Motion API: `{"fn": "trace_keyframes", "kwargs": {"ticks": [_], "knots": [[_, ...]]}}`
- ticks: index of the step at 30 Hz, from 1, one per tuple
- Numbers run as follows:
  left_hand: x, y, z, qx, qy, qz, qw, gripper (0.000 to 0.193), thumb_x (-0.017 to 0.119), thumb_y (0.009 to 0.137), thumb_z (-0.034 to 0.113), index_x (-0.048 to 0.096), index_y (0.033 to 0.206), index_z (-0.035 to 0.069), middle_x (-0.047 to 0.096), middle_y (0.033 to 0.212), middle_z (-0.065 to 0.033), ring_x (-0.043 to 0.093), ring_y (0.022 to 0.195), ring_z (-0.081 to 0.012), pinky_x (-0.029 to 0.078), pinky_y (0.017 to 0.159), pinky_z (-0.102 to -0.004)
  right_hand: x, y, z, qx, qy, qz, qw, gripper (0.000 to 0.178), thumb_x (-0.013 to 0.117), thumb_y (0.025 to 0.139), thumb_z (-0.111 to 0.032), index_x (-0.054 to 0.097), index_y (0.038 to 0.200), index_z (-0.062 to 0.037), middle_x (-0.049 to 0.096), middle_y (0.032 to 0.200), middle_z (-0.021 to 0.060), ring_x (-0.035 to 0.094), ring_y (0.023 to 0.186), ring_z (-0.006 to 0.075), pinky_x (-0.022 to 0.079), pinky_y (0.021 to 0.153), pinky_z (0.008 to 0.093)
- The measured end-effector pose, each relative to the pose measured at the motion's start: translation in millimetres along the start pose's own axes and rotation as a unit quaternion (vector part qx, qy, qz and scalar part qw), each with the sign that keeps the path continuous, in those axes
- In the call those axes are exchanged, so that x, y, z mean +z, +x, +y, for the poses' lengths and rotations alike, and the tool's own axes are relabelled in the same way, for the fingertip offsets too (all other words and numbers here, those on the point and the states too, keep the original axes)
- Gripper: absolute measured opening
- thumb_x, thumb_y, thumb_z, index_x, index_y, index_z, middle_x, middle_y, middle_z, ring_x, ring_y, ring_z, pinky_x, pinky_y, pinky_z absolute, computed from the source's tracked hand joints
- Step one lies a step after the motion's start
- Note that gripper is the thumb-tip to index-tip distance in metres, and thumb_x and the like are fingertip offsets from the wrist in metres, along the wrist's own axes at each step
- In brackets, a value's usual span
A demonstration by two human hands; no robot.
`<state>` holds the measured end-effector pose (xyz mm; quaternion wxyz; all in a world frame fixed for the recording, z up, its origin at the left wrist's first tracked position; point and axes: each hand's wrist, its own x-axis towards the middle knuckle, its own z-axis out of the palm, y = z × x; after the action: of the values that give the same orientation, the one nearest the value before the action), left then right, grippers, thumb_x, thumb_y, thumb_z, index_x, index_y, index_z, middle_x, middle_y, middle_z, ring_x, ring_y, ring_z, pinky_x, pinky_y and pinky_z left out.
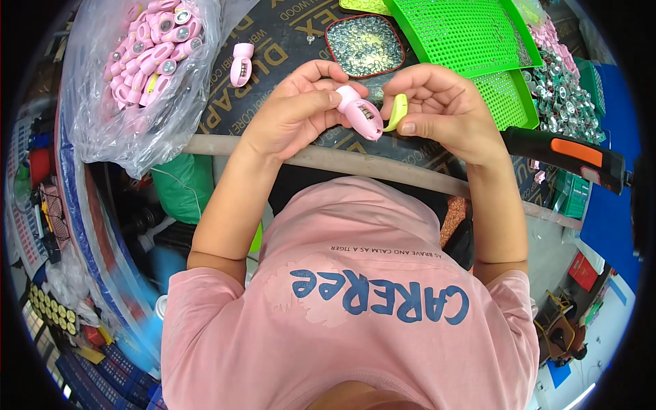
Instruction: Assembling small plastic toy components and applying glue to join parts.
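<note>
My left hand [294, 113] grips a small pink flashlight [360, 116] between thumb and fingers. Small batteries or metal contacts show in the open side of its body. Close beside its lower end, my right hand [451, 113] pinches a curved yellow-green plastic piece [397, 111] shaped like a cover. The piece's lower tip is at the flashlight's end; whether they touch I cannot tell. Another pink flashlight [241, 65] lies on the dark board, its side likewise open.
A clear plastic bag [198, 89] of pink flashlights is at the left. Beyond my hands stand a red-rimmed tray of small parts [331, 51] and green perforated trays [437, 34]. Shiny round parts [567, 96] are heaped at the right, near a black-and-orange tool [574, 152].
</note>
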<state>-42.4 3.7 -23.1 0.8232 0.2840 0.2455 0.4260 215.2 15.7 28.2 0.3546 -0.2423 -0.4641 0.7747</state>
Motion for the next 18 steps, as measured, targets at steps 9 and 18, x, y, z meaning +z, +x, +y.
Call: {"fn": "trace_keyframes", "kwargs": {"ticks": [9, 18], "knots": [[-2.6, 0.4, 2.5, 0.008, 0.011, -0.001, 1.000, 0.026, 0.062, 0.096, 0.001, 0.055, 0.121, 0.003, 0.068, 0.122, -0.0224, 0.071, 0.108, -0.0285, 0.058, 0.095, -0.0416, -3.4, 1.5, 0.3, 0.027, -0.024, -0.003, 0.999, 0.035, 0.071, 0.088, 0.008, 0.067, 0.122, 0.0041, 0.073, 0.102, 0.0067, 0.068, 0.089, 0.0086, 0.055, 0.075, 0.0208], [-1.2, -4.6, 15.0, 0.032, 0.089, 0.047, 0.994, 0.029, 0.061, 0.092, -0.005, 0.055, 0.120, 0.002, 0.068, 0.120, -0.0184, 0.068, 0.106, -0.0218, 0.056, 0.094, -0.0343, 11.6, 11.3, 3.9, 0.039, -0.055, 0.040, 0.997, 0.025, 0.067, 0.093, 0.004, 0.066, 0.119, 0.0035, 0.071, 0.102, 0.0048, 0.067, 0.092, 0.0082, 0.053, 0.080, 0.0207]]}}
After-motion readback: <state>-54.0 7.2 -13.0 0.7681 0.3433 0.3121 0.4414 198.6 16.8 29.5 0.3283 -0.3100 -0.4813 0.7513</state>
